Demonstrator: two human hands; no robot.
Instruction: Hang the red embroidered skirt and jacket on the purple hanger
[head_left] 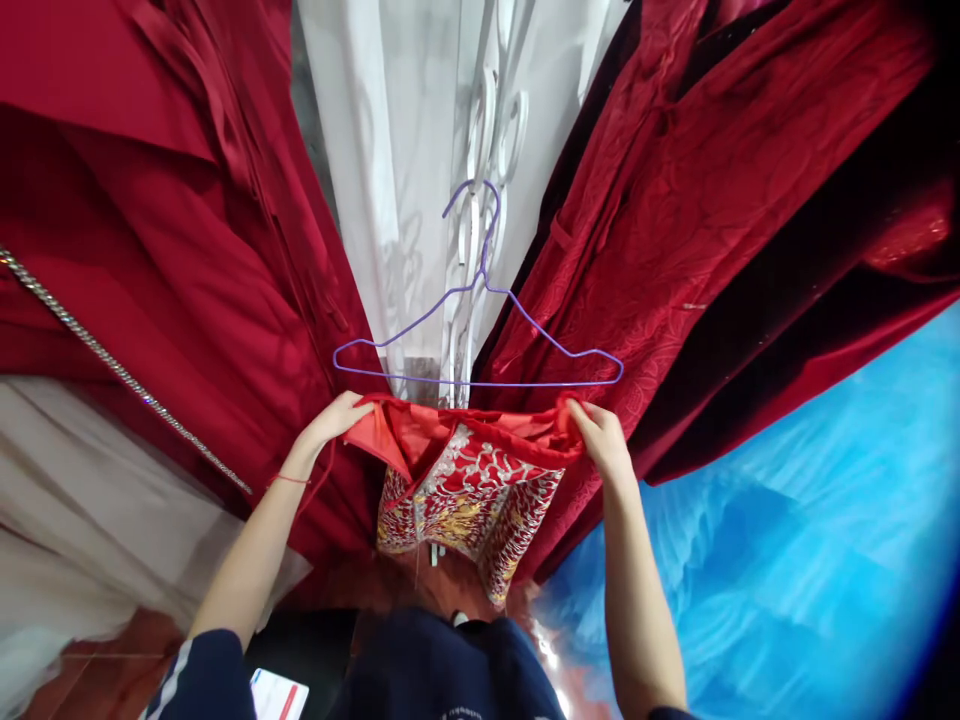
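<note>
A red skirt (480, 490) with silver and gold embroidery hangs between my two hands, its red waistband pulled wide. My left hand (341, 415) grips the waistband's left end, and my right hand (602, 435) pinches its right end. Just above the skirt, a purple wire hanger (480, 383) hangs by its hook from a white chain of rings (469, 230). The hanger's bottom bar lies close over the waistband; whether they touch I cannot tell. A thin red cord (289, 480) circles my left wrist.
Dark red gowns (187, 220) hang on the left, one with a glittering trim (127, 375). More red garments (697, 200) hang on the right. White fabric (90, 500) lies lower left, near a white card (277, 695) on a black surface. Bright blue (810, 540) covers the lower right.
</note>
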